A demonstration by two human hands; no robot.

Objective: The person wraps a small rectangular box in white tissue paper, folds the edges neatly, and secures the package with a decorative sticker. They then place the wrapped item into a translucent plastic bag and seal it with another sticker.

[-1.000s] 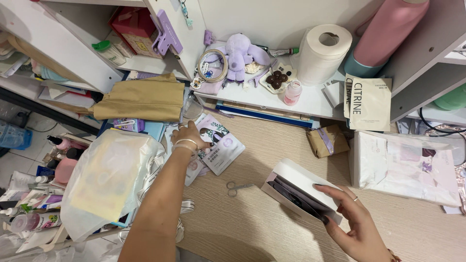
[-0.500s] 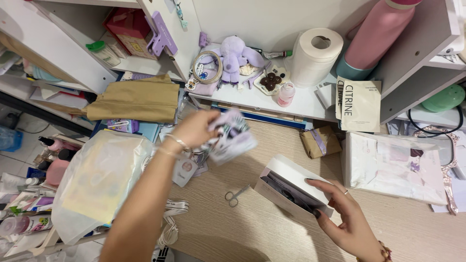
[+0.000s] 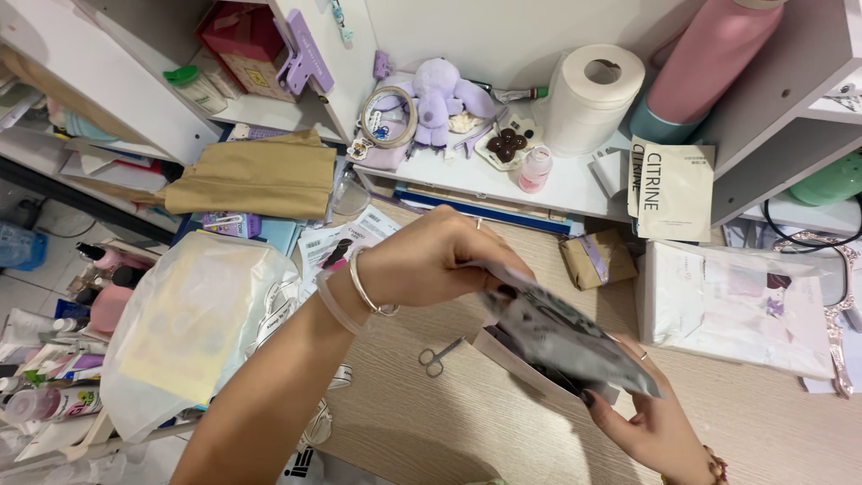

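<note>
Head view: sachet (image 3: 566,337) slanting down-right.

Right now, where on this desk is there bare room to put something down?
The wooden desk is bare along its near edge, between the small scissors and the right hand. The back is crowded: brown parcel, white plastic package and printed sheets. The left hand holds flat sachets over the white box.

Blurred flat sachet (image 3: 566,337), tilted over open white box (image 3: 516,364), perhaps partly inside
</note>
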